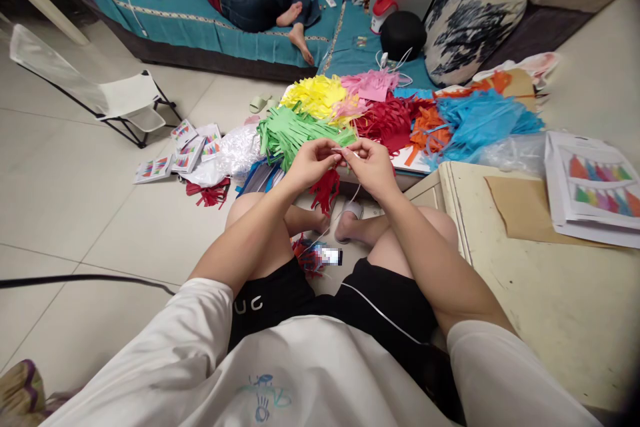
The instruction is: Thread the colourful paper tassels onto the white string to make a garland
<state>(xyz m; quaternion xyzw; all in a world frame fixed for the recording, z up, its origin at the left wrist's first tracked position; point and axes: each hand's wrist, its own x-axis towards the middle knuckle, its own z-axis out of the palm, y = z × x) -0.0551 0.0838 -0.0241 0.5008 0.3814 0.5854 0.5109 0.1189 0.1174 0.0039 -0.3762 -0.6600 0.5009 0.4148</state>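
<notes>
My left hand (314, 160) and my right hand (373, 165) meet in front of my knees, fingertips pinched close together. Between them runs a thin white string (356, 193), which trails down past my right fingers toward the floor. A red paper tassel (326, 191) hangs just below my left fingers; how it joins the string is hidden. Just beyond my hands lie fringed green tissue paper (290, 133), yellow tissue paper (317, 95) and dark red tissue paper (387, 121). On the floor between my feet are red and blue tassels (309, 257).
Printed packets (187, 153) and clear plastic bags (235, 150) lie on the floor at left, near a folding chair (130, 99). Blue fringed paper (480, 120) lies at right. A cream cabinet (530, 300) holds a white package (593, 190). A person rests on the sofa (165, 27).
</notes>
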